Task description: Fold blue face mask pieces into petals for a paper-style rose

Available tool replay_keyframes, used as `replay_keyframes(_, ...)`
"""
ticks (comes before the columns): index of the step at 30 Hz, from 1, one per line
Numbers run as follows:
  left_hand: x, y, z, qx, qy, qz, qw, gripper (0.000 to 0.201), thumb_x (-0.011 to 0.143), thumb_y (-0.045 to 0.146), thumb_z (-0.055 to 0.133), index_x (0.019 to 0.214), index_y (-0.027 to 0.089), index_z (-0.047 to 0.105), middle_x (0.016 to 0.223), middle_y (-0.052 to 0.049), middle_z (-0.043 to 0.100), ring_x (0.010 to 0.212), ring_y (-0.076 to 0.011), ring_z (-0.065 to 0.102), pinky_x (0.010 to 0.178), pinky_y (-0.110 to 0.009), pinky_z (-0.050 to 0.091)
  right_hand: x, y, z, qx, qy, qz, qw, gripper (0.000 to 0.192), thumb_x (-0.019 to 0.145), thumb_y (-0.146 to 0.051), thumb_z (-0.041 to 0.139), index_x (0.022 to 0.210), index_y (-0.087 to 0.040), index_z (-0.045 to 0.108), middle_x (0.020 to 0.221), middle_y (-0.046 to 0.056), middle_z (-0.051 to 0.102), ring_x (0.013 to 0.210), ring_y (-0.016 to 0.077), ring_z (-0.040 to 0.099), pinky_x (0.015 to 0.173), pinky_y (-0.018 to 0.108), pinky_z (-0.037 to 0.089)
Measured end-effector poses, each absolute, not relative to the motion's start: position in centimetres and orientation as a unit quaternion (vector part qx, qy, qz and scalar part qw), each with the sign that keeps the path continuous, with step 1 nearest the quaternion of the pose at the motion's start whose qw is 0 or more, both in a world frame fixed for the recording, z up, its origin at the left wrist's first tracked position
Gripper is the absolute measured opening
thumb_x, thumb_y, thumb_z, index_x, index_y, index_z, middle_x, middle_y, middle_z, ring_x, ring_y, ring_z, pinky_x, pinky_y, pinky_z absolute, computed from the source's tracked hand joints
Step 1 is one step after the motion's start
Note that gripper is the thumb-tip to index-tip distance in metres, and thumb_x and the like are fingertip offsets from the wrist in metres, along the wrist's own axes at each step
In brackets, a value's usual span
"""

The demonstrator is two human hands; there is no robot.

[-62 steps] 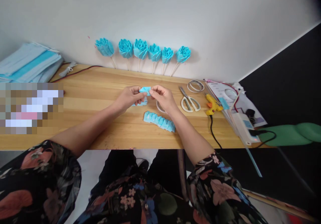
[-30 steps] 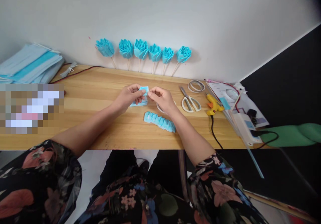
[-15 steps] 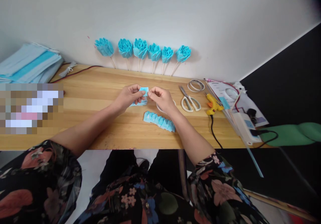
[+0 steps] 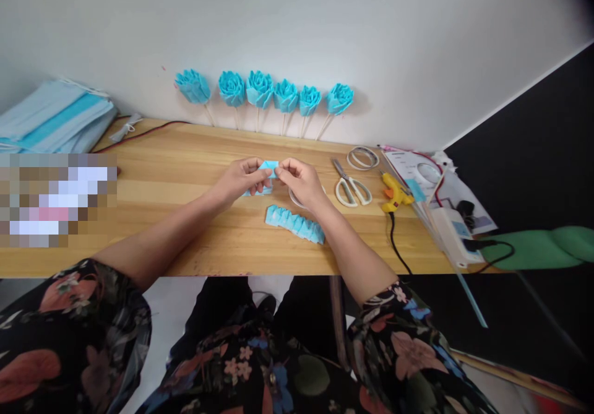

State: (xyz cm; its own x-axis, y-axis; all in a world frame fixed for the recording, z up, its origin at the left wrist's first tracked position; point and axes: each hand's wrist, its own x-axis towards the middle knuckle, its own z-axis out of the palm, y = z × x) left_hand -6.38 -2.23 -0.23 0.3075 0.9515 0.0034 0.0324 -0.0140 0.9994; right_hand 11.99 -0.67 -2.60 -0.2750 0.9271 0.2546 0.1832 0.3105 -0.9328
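The left hand [image 4: 239,182] and the right hand [image 4: 301,182] are meeting in the middle of the wooden table [image 4: 185,154]. Both are pinching one small blue folded piece [image 4: 268,166] between thumb and fingertips, holding it just above the table top. The other fingers are curling in under it.

To do this step well, the fingers should be pressing the fold flat and keeping the edges lined up. A soft pinch is best, I think, because the blue stuff looks thin and could slip or bend the wrong way. Holding it close to the table is helping to keep it steady.

A pleated blue strip [image 4: 295,223] is lying on the table just in front of the right wrist, apart from the hands. A roll of tape [image 4: 297,200] is peeking out from under the right hand. White scissors [image 4: 351,188] and a yellow glue gun [image 4: 394,192] are lying to the right. Six blue roses on sticks [image 4: 262,92] are leaning on the wall at the back. A pile of blue face masks [image 4: 55,117] is sitting far to the left.
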Motion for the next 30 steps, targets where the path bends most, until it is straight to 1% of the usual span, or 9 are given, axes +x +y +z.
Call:
replay_keyframes(5, -6.40, -2.25, -0.12, 0.586, 0.432, 0.401, 0.556, 0.015, 0.079, 0.023, 0.069, 0.070, 0.016, 0.060, 0.062, 0.000, 0.065, 0.049, -0.0066, 0.051, 0.047, -0.019, 0.039, 11.92, -0.79, -2.51, -0.405, -0.683, 0.423, 0.437, 0.026, 0.084, -0.044, 0.062, 0.076, -0.020, 0.055, 0.069, -0.004, 0.050, 0.065, 0.0109, 0.045, 0.065, 0.026, 0.037)
replay_keyframes(9, -6.41, -2.05, -0.34, 0.575, 0.429, 0.407, 0.566, 0.015, 0.078, 0.022, 0.068, 0.068, 0.015, 0.061, 0.060, 0.000, 0.064, 0.048, -0.0068, 0.051, 0.047, -0.019, 0.039, 11.86, -0.82, -2.39, -0.400, -0.681, 0.428, 0.439, 0.024, 0.083, -0.043, 0.062, 0.076, -0.020, 0.056, 0.069, -0.004, 0.049, 0.065, 0.0106, 0.044, 0.065, 0.026, 0.037)
replay_keyframes(15, -6.42, -1.94, -0.64, 0.564, 0.418, 0.407, 0.585, 0.018, 0.080, 0.025, 0.069, 0.068, 0.015, 0.059, 0.061, 0.000, 0.064, 0.048, -0.0067, 0.051, 0.046, -0.020, 0.039, 12.00, -0.63, -2.60, -0.400, -0.685, 0.416, 0.444, 0.024, 0.082, -0.042, 0.063, 0.077, -0.020, 0.056, 0.069, -0.005, 0.047, 0.064, 0.0102, 0.043, 0.064, 0.026, 0.036)
replay_keyframes(20, -6.43, -2.01, -0.64, 0.577, 0.405, 0.418, 0.573, 0.021, 0.078, 0.030, 0.074, 0.075, 0.016, 0.059, 0.064, 0.000, 0.066, 0.050, -0.0077, 0.053, 0.046, -0.020, 0.040, 12.10, -0.44, -2.98, -0.406, -0.688, 0.403, 0.446, 0.024, 0.083, -0.042, 0.062, 0.076, -0.020, 0.057, 0.069, -0.004, 0.050, 0.065, 0.0107, 0.045, 0.064, 0.026, 0.036)
replay_keyframes(23, -6.44, -1.96, -0.64, 0.570, 0.415, 0.427, 0.566, 0.022, 0.078, 0.031, 0.074, 0.073, 0.016, 0.058, 0.062, 0.000, 0.065, 0.049, -0.0076, 0.053, 0.046, -0.020, 0.040, 12.02, -0.55, -2.84, -0.413, -0.689, 0.403, 0.438, 0.024, 0.083, -0.043, 0.063, 0.076, -0.020, 0.058, 0.067, -0.004, 0.049, 0.064, 0.0109, 0.044, 0.063, 0.026, 0.036)
replay_keyframes(25, -6.47, -1.88, -0.68, 0.563, 0.426, 0.428, 0.565, 0.021, 0.079, 0.029, 0.073, 0.071, 0.016, 0.058, 0.059, 0.001, 0.064, 0.047, -0.0072, 0.052, 0.046, -0.019, 0.039, 11.97, -0.69, -2.58, -0.414, -0.687, 0.411, 0.432, 0.025, 0.083, -0.045, 0.063, 0.077, -0.020, 0.059, 0.068, -0.004, 0.052, 0.065, 0.0114, 0.046, 0.064, 0.026, 0.038)
replay_keyframes(28, -6.53, -1.73, -0.76, 0.550, 0.430, 0.436, 0.567, 0.019, 0.080, 0.027, 0.071, 0.071, 0.016, 0.059, 0.058, 0.001, 0.064, 0.046, -0.0067, 0.051, 0.046, -0.019, 0.039, 11.93, -0.89, -2.17, -0.403, -0.679, 0.440, 0.427, 0.030, 0.084, -0.050, 0.060, 0.080, -0.020, 0.063, 0.075, -0.001, 0.060, 0.071, 0.0132, 0.053, 0.071, 0.027, 0.043)
replay_keyframes(30, -6.56, -1.65, -0.81, 0.545, 0.429, 0.443, 0.568, 0.018, 0.080, 0.027, 0.071, 0.072, 0.016, 0.060, 0.059, 0.001, 0.064, 0.046, -0.0067, 0.051, 0.046, -0.020, 0.039, 11.92, -0.95, -2.05, -0.399, -0.679, 0.447, 0.424, 0.032, 0.083, -0.052, 0.062, 0.081, -0.020, 0.063, 0.076, 0.000, 0.062, 0.072, 0.0136, 0.054, 0.071, 0.027, 0.044)
